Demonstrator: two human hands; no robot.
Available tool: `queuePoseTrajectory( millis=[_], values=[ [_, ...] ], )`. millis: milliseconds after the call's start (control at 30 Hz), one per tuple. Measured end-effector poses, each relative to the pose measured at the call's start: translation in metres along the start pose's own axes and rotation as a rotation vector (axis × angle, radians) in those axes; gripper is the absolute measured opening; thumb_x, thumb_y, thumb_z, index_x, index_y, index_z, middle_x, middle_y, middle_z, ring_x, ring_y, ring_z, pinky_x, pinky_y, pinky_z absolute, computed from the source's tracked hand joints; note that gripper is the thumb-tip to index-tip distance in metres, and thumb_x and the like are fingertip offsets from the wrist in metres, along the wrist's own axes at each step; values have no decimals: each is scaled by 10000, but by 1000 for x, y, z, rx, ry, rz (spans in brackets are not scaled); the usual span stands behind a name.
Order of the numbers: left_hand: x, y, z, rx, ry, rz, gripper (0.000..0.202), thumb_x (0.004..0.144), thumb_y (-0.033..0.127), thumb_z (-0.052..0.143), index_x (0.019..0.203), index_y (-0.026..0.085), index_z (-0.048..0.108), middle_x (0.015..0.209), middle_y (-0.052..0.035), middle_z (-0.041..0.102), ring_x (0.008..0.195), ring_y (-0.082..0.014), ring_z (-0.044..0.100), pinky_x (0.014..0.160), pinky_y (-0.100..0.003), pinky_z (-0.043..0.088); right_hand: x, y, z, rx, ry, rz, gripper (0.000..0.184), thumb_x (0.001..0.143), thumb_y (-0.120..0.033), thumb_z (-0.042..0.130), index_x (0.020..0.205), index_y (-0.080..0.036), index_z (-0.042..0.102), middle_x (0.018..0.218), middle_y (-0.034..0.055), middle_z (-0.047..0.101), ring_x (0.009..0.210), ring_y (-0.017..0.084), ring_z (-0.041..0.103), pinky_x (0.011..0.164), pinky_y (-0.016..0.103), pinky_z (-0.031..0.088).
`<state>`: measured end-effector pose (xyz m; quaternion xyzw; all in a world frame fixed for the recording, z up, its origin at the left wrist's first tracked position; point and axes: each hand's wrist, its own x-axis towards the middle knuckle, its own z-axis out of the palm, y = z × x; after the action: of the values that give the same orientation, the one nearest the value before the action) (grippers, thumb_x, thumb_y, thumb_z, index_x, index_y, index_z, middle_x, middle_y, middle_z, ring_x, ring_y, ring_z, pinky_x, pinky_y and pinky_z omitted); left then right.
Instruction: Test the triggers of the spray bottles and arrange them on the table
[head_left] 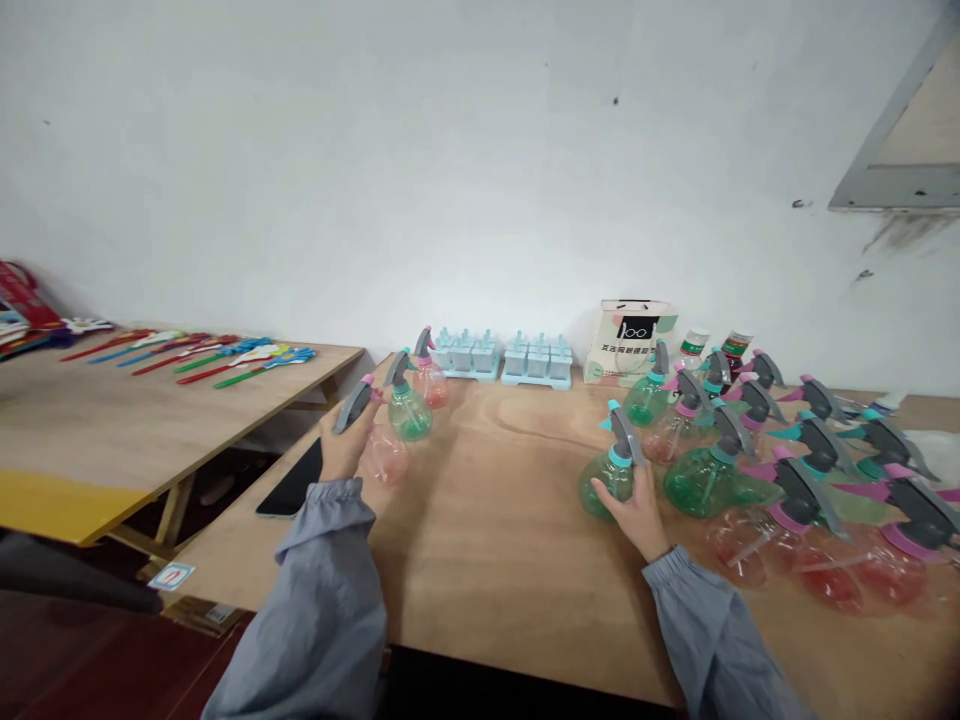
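My left hand [346, 447] is closed round a pink spray bottle [382, 452] with a grey trigger head, set at the left part of the wooden table [495, 520]. Just behind it stand a green spray bottle [409, 408] and another pink one [430, 378]. My right hand [637, 510] grips a green spray bottle [611, 470] with a teal collar, at the left edge of a crowd of several green and pink spray bottles [780, 470]. Both sleeves are grey.
Two light-blue ice-pop moulds [504, 357] and a white box [628, 342] stand against the back wall. A black phone [291, 482] lies at the table's left edge. A second table [112, 420] at left carries several coloured long-handled items [225, 358].
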<state>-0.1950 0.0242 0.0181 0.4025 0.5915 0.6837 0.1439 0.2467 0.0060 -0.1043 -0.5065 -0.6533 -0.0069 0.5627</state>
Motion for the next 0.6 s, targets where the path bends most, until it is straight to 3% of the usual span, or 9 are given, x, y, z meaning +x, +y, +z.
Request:
queuePoseTrajectory(
  millis=[200,367,433,500,600],
  values=[
    [8,-20,4,-32,47,6,411,720,419,805,1009,129,766,914,-71,767,865,-218,711,647,-271,600,1,-4,-1,4,9,-5,621,862,-507,690,1391,-238,508,1137,102,574,1150,320,575,1037,586,478],
    [14,-27,8,-54,10,43,344,719,328,805,996,133,751,985,-75,769,984,-229,721,921,-357,608,1,-6,-1,14,2,7,597,867,-494,689,1387,-255,522,1143,97,572,1150,310,574,1044,579,475],
    [17,-30,8,-27,26,67,311,720,315,801,962,133,730,961,-68,757,979,-224,721,964,-363,589,1,-5,-1,16,6,8,620,860,-498,693,1398,-245,516,1151,100,574,1151,310,575,1043,575,477],
    [19,-34,8,10,47,71,410,695,325,832,1033,145,687,976,-60,741,965,-220,719,935,-362,595,1,-5,-1,18,3,4,639,859,-501,695,1408,-236,507,1154,101,576,1152,309,576,1046,572,477],
    [19,-39,5,-22,90,101,827,651,329,878,1346,185,454,1183,-96,688,1095,-239,700,966,-385,577,1,-4,-1,15,-3,-1,631,863,-509,692,1400,-233,508,1155,102,579,1148,307,579,1048,570,478]
  ],
)
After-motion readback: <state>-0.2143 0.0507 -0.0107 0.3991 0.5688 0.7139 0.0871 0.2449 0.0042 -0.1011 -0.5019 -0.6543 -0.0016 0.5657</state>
